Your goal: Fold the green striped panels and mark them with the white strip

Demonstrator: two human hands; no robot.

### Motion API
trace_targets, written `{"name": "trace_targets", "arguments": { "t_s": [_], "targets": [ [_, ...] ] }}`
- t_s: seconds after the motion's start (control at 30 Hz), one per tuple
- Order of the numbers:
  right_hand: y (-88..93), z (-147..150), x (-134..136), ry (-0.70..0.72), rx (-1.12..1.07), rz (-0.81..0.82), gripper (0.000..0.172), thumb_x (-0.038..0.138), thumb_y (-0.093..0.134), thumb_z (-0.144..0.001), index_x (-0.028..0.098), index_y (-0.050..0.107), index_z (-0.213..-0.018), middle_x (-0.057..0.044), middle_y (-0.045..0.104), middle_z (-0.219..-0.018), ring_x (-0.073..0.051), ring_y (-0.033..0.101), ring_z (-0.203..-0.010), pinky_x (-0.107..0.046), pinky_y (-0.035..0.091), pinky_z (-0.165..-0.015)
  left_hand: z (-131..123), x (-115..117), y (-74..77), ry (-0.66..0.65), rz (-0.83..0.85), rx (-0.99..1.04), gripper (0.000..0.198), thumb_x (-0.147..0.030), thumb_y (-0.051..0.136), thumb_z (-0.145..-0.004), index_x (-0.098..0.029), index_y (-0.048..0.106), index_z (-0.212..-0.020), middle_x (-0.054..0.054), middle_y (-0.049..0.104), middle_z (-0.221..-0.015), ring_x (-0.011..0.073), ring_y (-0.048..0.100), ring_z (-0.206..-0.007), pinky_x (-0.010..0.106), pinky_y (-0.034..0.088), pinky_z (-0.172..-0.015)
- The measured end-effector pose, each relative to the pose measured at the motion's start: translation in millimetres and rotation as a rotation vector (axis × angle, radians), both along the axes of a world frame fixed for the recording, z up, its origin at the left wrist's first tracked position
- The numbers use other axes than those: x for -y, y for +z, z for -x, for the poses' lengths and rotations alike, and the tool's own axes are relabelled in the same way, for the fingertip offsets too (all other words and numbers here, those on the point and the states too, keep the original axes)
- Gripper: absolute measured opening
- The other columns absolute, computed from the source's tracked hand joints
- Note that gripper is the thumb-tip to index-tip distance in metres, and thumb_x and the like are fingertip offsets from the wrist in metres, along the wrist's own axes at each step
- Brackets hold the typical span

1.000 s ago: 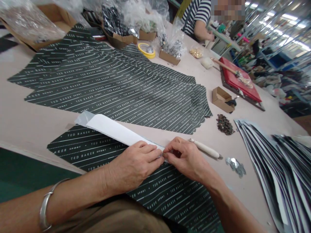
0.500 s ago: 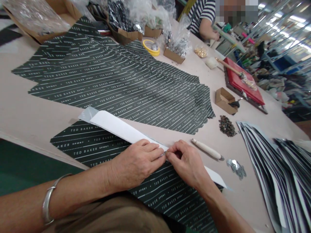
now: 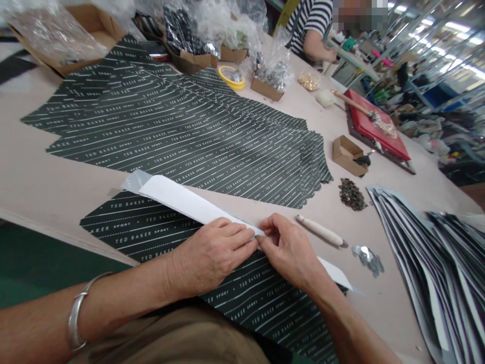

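A long white strip (image 3: 178, 197) with a translucent end lies slantwise over a dark printed fabric piece (image 3: 132, 227) at the table's front edge. My left hand (image 3: 215, 255) is closed, its fingers curled together over the strip's middle. Close beside it, my right hand (image 3: 290, 247) has thumb and index finger bent in a pinch at the strip's lower edge. Whatever small thing lies between those fingertips is too hidden to name. Past my right hand, the strip's other end shows.
Beyond the strip lies a stack of printed fabric pieces (image 3: 189, 136). To the right are a white-handled tool (image 3: 320, 230), silvery discs (image 3: 367, 260), a dark pile of small parts (image 3: 351, 195) and layered strips (image 3: 424, 273). A person (image 3: 310, 30) works at the far side.
My right index finger has lifted slightly and straightened away from the thumb. My left hand keeps its place on the strip. The whole view has shifted slightly.
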State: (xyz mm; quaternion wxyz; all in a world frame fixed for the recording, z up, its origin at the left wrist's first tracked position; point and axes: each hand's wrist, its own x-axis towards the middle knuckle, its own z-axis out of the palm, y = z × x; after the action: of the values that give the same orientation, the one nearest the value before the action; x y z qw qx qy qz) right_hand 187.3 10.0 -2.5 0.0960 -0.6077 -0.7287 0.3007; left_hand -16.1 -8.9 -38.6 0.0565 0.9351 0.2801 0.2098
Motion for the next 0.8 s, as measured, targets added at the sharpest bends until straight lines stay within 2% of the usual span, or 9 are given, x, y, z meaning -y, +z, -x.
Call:
{"name": "trace_targets", "arguments": {
  "t_s": [0.07, 0.13, 0.23, 0.33, 0.43, 0.53, 0.67, 0.73, 0.8],
  "targets": [
    [-1.0, -8, 0, -0.012, -0.088, -0.010, 0.017, 0.016, 0.060, -0.081, 0.019, 0.063, -0.098, -0.001, 0.066, -0.080, -0.016, 0.058, -0.069, -0.031, 0.046, -0.066, 1, 0, -0.1, 0.001, -0.018, -0.017, 0.032, -0.017, 0.035, -0.104, -0.012, 0.059, -0.125, 0.007, 0.067, -0.125, 0.0229, 0.060, -0.108, 0.039, 0.045, -0.086],
    [-1.7, -25, 0, -0.040, -0.122, -0.117, 0.016, 0.023, 0.057, -0.088, 0.020, 0.064, -0.102, -0.004, 0.068, -0.087, -0.018, 0.061, -0.072, -0.033, 0.050, -0.069, 2, 1, -1.0, -0.002, -0.038, -0.028, 0.033, -0.016, 0.036, -0.104, -0.012, 0.058, -0.128, 0.007, 0.065, -0.130, 0.0221, 0.060, -0.108, 0.038, 0.045, -0.085],
    [-7.1, -65, 2, -0.098, 0.061, -0.416, 0.026, 0.032, 0.053, -0.094, 0.019, 0.066, -0.112, -0.014, 0.067, -0.119, -0.028, 0.062, -0.106, -0.048, 0.051, -0.094, 1, 1, -1.8, -0.007, -0.055, -0.014, 0.034, -0.016, 0.035, -0.104, -0.012, 0.058, -0.129, 0.007, 0.065, -0.132, 0.0211, 0.060, -0.108, 0.037, 0.044, -0.082],
    [-20.4, -105, 6, -0.098, 0.240, -0.490, 0.038, 0.039, 0.053, -0.095, 0.016, 0.065, -0.123, -0.019, 0.059, -0.137, -0.036, 0.050, -0.130, -0.059, 0.040, -0.109, 0, 0, 1.0, -0.011, -0.058, -0.014, 0.034, -0.015, 0.034, -0.104, -0.010, 0.059, -0.126, 0.007, 0.066, -0.129, 0.0216, 0.060, -0.106, 0.038, 0.045, -0.079],
    [-34.7, -127, 10, -0.124, 0.223, -0.458, 0.034, 0.041, 0.052, -0.096, 0.017, 0.066, -0.115, -0.018, 0.066, -0.125, -0.033, 0.058, -0.119, -0.057, 0.045, -0.105, -3, -1, 7.1, -0.016, -0.033, -0.100, 0.031, -0.013, 0.039, -0.102, -0.010, 0.060, -0.124, 0.008, 0.067, -0.126, 0.0227, 0.061, -0.105, 0.038, 0.046, -0.076],
    [-37.6, -126, 11, -0.210, 0.161, -0.438, 0.029, 0.042, 0.053, -0.095, 0.019, 0.067, -0.108, -0.014, 0.071, -0.105, -0.030, 0.064, -0.100, -0.051, 0.051, -0.094, -6, -2, 12.4, -0.018, -0.004, -0.195, 0.028, -0.012, 0.048, -0.099, -0.012, 0.060, -0.123, 0.008, 0.068, -0.124, 0.0239, 0.062, -0.103, 0.039, 0.047, -0.076],
    [-16.9, -106, 13, -0.535, -0.196, -0.609, 0.036, 0.044, 0.061, -0.090, 0.018, 0.066, -0.115, -0.012, 0.069, -0.103, -0.029, 0.064, -0.098, -0.053, 0.048, -0.096, -7, -4, 14.1, -0.015, 0.001, -0.236, 0.025, -0.013, 0.052, -0.098, -0.013, 0.060, -0.122, 0.009, 0.068, -0.123, 0.0234, 0.062, -0.101, 0.038, 0.047, -0.075],
    [-1.9, -94, 16, -0.703, -0.491, -0.717, 0.036, 0.042, 0.059, -0.092, 0.022, 0.062, -0.122, -0.008, 0.066, -0.103, -0.025, 0.064, -0.095, -0.052, 0.049, -0.095, -7, -4, 13.3, -0.021, -0.003, -0.238, 0.025, -0.013, 0.054, -0.098, -0.013, 0.060, -0.122, 0.009, 0.068, -0.122, 0.0232, 0.062, -0.102, 0.037, 0.047, -0.076],
    [9.8, -80, 20, -0.746, -0.843, -0.716, 0.029, 0.036, 0.056, -0.091, 0.026, 0.061, -0.118, -0.005, 0.062, -0.099, -0.022, 0.063, -0.089, -0.051, 0.051, -0.093, -6, -3, 12.1, -0.017, -0.005, -0.222, 0.025, -0.013, 0.053, -0.098, -0.013, 0.059, -0.122, 0.009, 0.067, -0.122, 0.0230, 0.061, -0.103, 0.037, 0.046, -0.078]
  ]
}}
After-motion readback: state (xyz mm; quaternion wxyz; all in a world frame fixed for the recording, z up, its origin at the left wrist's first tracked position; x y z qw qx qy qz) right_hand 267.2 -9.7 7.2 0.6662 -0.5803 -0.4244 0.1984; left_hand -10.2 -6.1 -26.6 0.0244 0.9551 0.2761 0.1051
